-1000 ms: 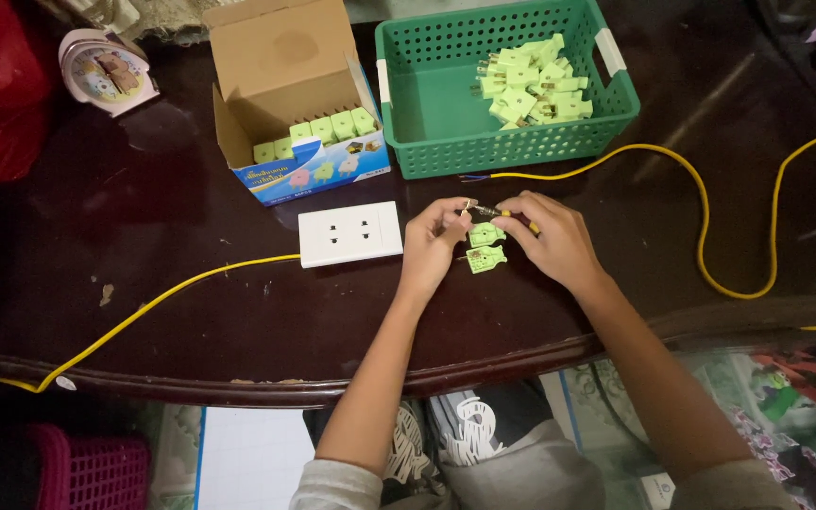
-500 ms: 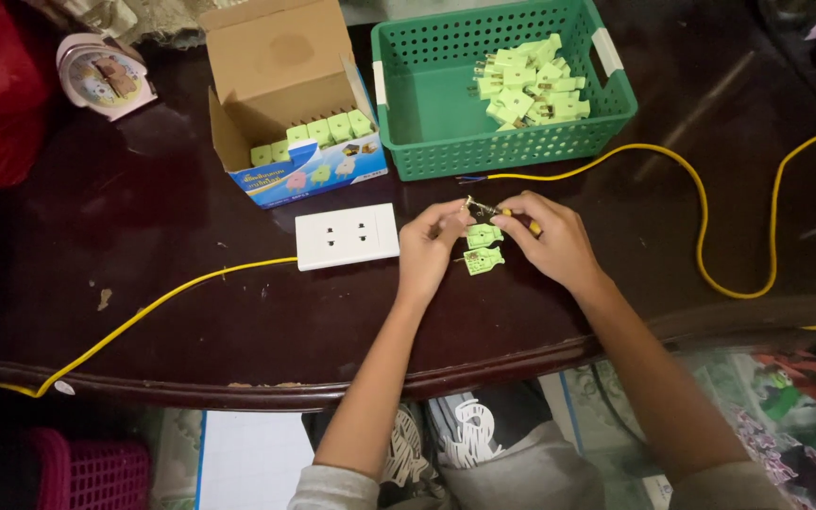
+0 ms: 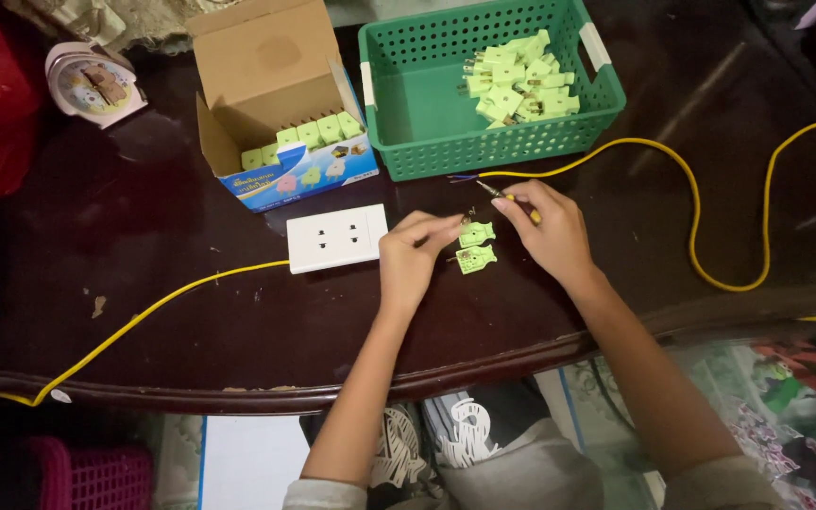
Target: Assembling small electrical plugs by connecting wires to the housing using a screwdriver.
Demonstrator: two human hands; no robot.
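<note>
Your left hand (image 3: 415, 257) pinches one end of a small pale green plug half (image 3: 476, 232), fingertips pressed together on it; what sits between them is too small to make out. Your right hand (image 3: 550, 229) is closed around a thin screwdriver (image 3: 502, 195) with a yellow handle, mostly hidden in your grip, only the metal tip showing. A second green plug half (image 3: 475, 258) lies just below the first, near the front edge of the table (image 3: 191, 321), which is dark, glossy wood with a curved rim.

Just left of your left hand sits a flat white socket plate (image 3: 336, 238), and a yellow cable (image 3: 144, 316) runs from it to the front left corner. Another yellow cable (image 3: 710, 203) loops toward the right edge and is cut off there. At the back edge stands a green plastic basket (image 3: 408, 113) with latticed walls, holding a heap of green plugs (image 3: 514, 83). Beside it an open cardboard box (image 3: 266, 76) shows a row of more plugs. A small round clock (image 3: 93, 83) lies at the back left corner.
</note>
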